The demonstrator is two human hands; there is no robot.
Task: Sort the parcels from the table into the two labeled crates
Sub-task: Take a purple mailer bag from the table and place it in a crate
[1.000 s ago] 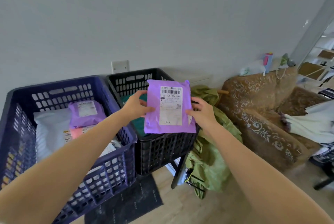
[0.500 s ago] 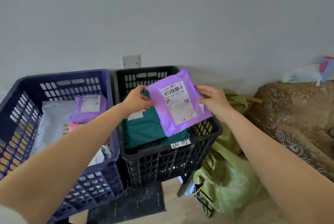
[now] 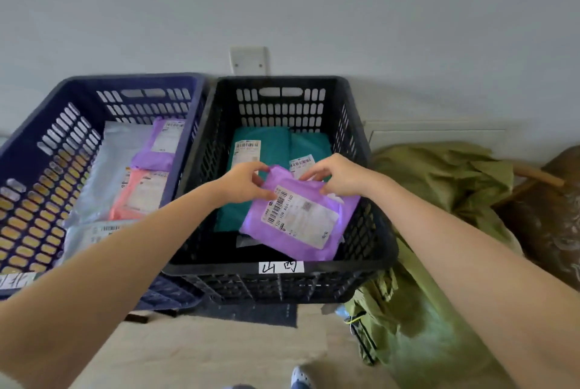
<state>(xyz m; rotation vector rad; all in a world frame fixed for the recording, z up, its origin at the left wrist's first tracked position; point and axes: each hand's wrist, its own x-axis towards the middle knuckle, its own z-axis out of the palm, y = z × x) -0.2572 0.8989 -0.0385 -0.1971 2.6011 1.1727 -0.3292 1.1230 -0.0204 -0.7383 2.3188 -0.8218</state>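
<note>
A purple parcel with a white barcode label lies tilted inside the black crate, on top of teal parcels. My left hand pinches its upper left edge. My right hand pinches its upper right edge. The black crate carries a white handwritten label on its front rim. To its left stands the blue crate, holding a smaller purple parcel, a pink parcel and white parcels.
A crumpled green bag lies right of the black crate, with a brown patterned sofa arm beyond it. A dark mat lies under the crates on a pale floor. A wall plate sits behind the crates.
Both hands have lowered the purple parcel from above the black crate down into it, onto the teal parcels. The view has tipped downward and closer to the crates.
</note>
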